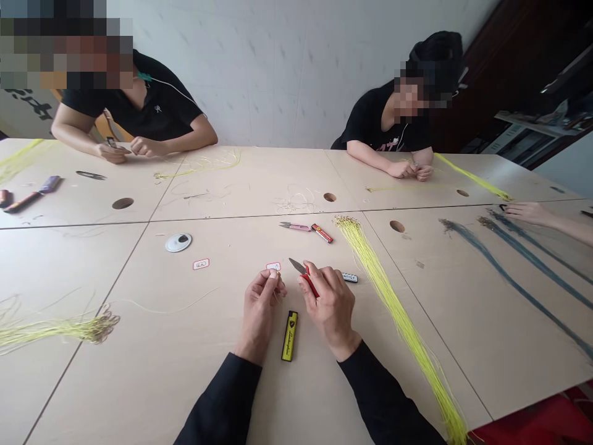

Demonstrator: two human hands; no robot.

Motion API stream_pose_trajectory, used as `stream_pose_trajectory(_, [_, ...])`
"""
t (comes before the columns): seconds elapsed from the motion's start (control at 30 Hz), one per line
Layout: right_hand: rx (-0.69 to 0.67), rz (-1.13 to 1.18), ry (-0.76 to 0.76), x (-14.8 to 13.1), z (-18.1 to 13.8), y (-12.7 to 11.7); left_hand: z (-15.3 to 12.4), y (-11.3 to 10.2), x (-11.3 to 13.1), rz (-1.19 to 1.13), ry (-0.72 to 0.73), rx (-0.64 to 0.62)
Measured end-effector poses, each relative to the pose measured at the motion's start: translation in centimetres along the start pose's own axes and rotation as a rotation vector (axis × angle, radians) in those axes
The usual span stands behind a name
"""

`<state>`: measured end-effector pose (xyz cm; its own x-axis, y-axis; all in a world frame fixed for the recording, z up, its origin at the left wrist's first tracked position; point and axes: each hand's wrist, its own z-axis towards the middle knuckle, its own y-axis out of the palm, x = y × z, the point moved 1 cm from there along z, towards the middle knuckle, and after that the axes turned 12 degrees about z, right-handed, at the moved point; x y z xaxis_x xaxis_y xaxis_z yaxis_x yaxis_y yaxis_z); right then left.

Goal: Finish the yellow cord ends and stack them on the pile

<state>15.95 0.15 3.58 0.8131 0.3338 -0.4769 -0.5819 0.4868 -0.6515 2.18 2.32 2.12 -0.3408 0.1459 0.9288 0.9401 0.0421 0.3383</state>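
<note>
My left hand (262,307) pinches a thin cord between thumb and fingertips, with fine strands showing just below them. In my right hand (331,303) are red-handled thread snips (298,266), their blades pointing up and left, close to the left fingertips but apart from them. Whether the blades are parted is too small to tell. On the table between my wrists lies a yellow lighter (290,337). Beyond my hands are pink-handled snips (296,227) touching a red lighter (322,233). A lighter with white lettering (350,277) sits partly behind my right hand.
A long bundle of yellow cords (393,296) runs along my right; another yellow bundle (88,327) lies at left. Blue-grey cord bundles (509,259) are at far right, near another person's hand (528,212). Two people sit opposite. A white round cover (178,242) lies left.
</note>
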Motion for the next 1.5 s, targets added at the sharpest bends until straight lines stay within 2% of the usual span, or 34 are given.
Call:
stream_pose_trajectory(0.1, [0.005,0.04,-0.007,-0.1,0.1,0.0,0.0,-0.1,-0.1,-0.01,0.005,-0.004])
stream_pose_trajectory(0.17, [-0.027,0.136,0.043,-0.1,0.0,0.1,0.1,-0.1,-0.1,-0.008,0.007,-0.01])
stream_pose_trajectory(0.37, [-0.254,0.599,0.286,-0.4,0.1,-0.2,0.0,-0.2,-0.4,-0.017,-0.005,-0.011])
stream_pose_trajectory(0.5, [-0.361,0.77,0.366,-0.6,0.3,-0.6,0.0,-0.2,-0.6,0.009,0.012,-0.028])
stream_pose_trajectory(0.67, [-0.411,0.812,0.397,-0.8,0.3,-0.8,0.0,-0.1,-0.6,0.03,0.035,-0.053])
stream_pose_trajectory(1.17, [-0.441,0.82,0.406,-0.5,0.1,-0.8,0.1,-0.2,-0.7,0.1,0.053,-0.041])
stream_pose_trajectory(1.37, [-0.439,0.792,0.399,-0.4,0.1,-0.7,0.1,-0.3,-0.7,0.11,0.054,-0.028])
stream_pose_trajectory(1.5, [-0.376,0.848,0.451,-0.3,0.1,-0.5,-0.1,-0.1,-0.5,0.159,0.045,-0.004])
